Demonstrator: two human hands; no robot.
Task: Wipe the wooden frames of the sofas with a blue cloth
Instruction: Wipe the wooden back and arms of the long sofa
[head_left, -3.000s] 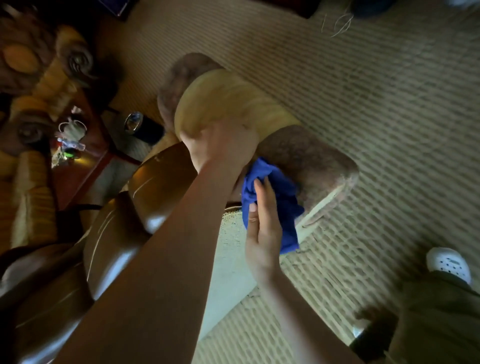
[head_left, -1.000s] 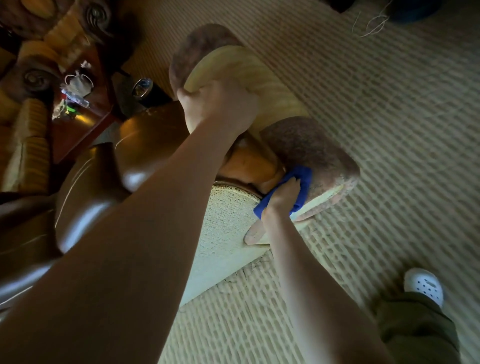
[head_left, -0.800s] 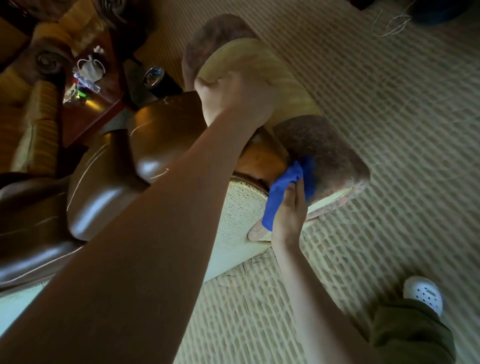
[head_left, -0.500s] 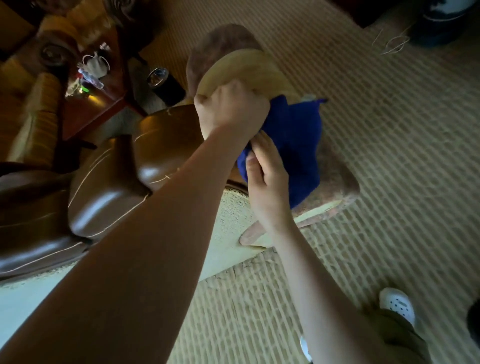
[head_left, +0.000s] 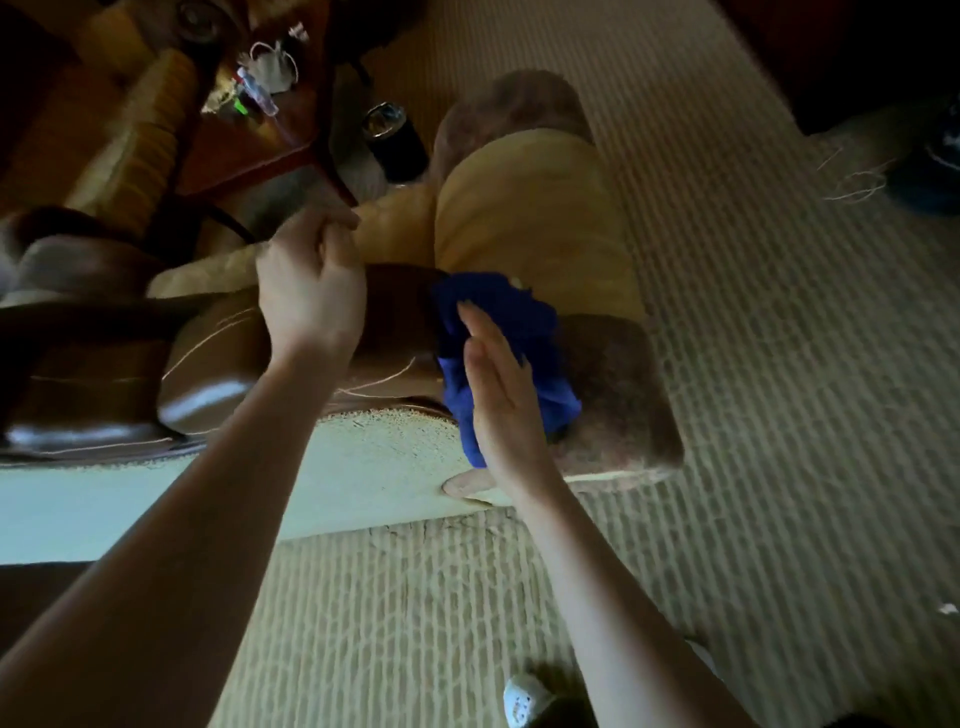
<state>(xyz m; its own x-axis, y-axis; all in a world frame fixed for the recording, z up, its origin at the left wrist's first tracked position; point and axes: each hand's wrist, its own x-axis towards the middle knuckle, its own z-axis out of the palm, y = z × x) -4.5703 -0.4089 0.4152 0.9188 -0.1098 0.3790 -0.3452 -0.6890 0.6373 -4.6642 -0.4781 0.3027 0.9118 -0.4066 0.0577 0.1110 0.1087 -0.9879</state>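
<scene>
pressing flat, fingers straight: right hand (head_left: 501, 400) against crumpled bright blue cloth (head_left: 511, 358), pushing it onto the end of the glossy brown wooden back rail of the sofa (head_left: 218, 364), where rail meets the padded armrest in yellow ribbed fabric (head_left: 530, 208). no curl in those fingers, no pinch, just the palm side on the cloth. hanging above the rail a little to the left: left hand (head_left: 311, 291), fingers loosely curled, gripping nothing that can be made out. below the rail, pale cream textured upholstery of the sofa back (head_left: 337, 467). all around, beige ribbed carpet (head_left: 779, 415). up left, reddish wooden side table (head_left: 249, 150) with a white pouch and small clutter on it, blurred. beside it, dark cylindrical can with a shiny top (head_left: 395, 137). at the bottom edge, white perforated shoe (head_left: 524, 701).
</scene>
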